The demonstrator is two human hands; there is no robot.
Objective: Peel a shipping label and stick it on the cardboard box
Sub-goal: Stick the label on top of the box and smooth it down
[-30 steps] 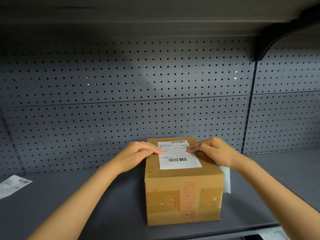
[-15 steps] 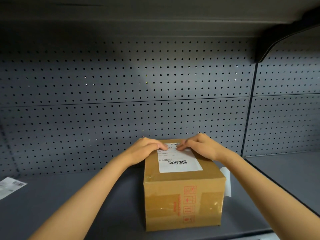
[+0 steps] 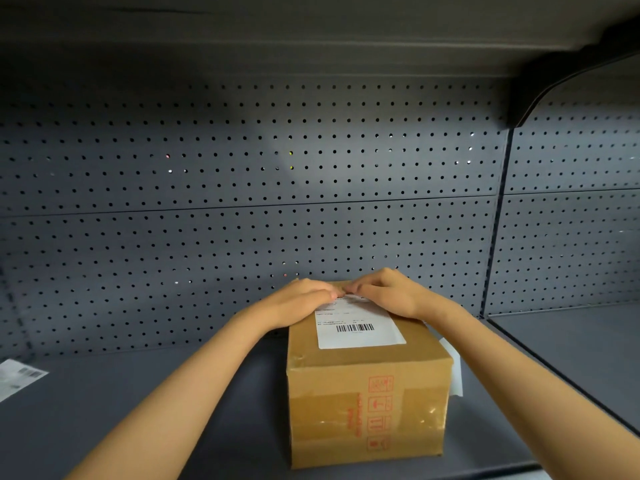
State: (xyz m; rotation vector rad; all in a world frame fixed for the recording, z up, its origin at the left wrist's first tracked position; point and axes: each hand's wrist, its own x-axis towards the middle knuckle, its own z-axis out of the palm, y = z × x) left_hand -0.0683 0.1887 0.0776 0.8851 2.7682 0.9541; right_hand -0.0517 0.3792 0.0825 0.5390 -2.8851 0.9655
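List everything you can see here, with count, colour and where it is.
cardboard box: one, brown with red print, on the shelf, centre
shipping label: one, white with a barcode, flat on the box top
white sheet: one, behind the box's right side, mostly hidden
printed sheet: one, white, on the shelf at far left
shelf: grey, under everything
pegboard: grey, perforated, behind
left hand: palm down on the label's far left
right hand: palm down on the label's far right

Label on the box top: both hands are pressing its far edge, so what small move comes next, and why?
Probably sweep both palms toward the near edge. The shipping label lies flat on the cardboard box, yet the left hand and right hand cover only its far strip; the barcode half is untouched, so pressing it down should seat the adhesive.
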